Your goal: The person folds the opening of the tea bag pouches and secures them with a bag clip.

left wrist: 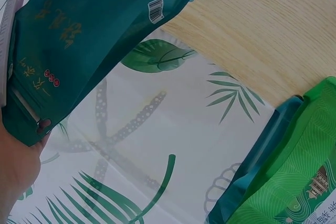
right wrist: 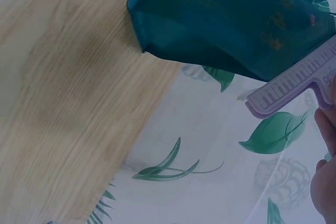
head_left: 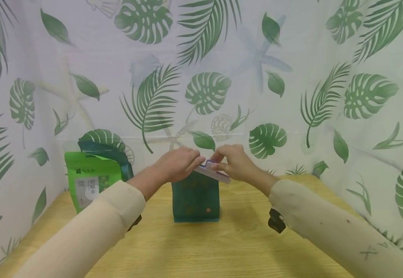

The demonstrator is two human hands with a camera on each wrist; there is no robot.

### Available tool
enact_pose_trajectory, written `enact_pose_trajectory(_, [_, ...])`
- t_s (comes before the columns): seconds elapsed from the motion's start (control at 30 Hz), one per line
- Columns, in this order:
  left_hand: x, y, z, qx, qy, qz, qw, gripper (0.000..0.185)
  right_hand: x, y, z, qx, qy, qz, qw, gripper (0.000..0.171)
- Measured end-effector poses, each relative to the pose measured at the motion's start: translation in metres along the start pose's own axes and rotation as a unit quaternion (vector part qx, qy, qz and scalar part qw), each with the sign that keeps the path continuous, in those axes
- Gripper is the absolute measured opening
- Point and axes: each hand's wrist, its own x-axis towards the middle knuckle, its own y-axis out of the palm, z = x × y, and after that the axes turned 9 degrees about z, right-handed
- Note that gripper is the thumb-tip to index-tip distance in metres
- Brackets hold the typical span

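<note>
Hands at the top of the teal bag (head_left: 196, 199), which stands upright on my wooden table (head_left: 222, 247), about midway across it. Left hand (head_left: 178, 164) lies over the bag's top edge with fingers curled down onto it, gripping the bag; in the left wrist view my palm (left wrist: 16, 171) presses against the folded top of the bag (left wrist: 79, 40). Right hand (head_left: 231, 162) pinches the lilac clip (head_left: 212, 172) between thumb and fingers; the clip sits along the bag's top edge, tilted down toward the right. In the right wrist view the clip (right wrist: 294, 85) shows a ruled scale and lies against the bag (right wrist: 236, 19), with my fingertips (right wrist: 325, 124) on its tab.

Green pouch (head_left: 90, 181) stands left of the teal bag, well apart from it, with a darker pouch (head_left: 109, 154) just behind it. Leaf-print curtain (head_left: 292, 96) rises behind the bag and along both sides of the table.
</note>
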Motion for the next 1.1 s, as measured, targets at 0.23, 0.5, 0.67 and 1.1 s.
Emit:
enact_pose_trajectory(0.23, [0.001, -0.002, -0.002, 0.009, -0.003, 0.009, 0.9999, 0.04, 0.005, -0.002, 0.002, 0.012, -0.025, -0.008, 1.0, 0.019])
enact_pose_trajectory(0.5, [-0.004, -0.003, 0.0, 0.002, -0.01, -0.008, 0.9999, 0.036, -0.002, 0.003, -0.001, 0.051, 0.008, 0.019, 0.998, 0.024])
enact_pose_trajectory(0.67, [-0.011, 0.003, 0.006, -0.014, -0.023, -0.03, 0.9992, 0.034, -0.009, 0.01, -0.001, 0.054, 0.032, 0.032, 0.998, 0.023])
enact_pose_trajectory(1.1, [-0.03, 0.021, 0.027, -0.09, -0.046, -0.059, 0.9931, 0.043, -0.03, 0.033, -0.013, 0.075, 0.067, 0.041, 0.994, 0.015])
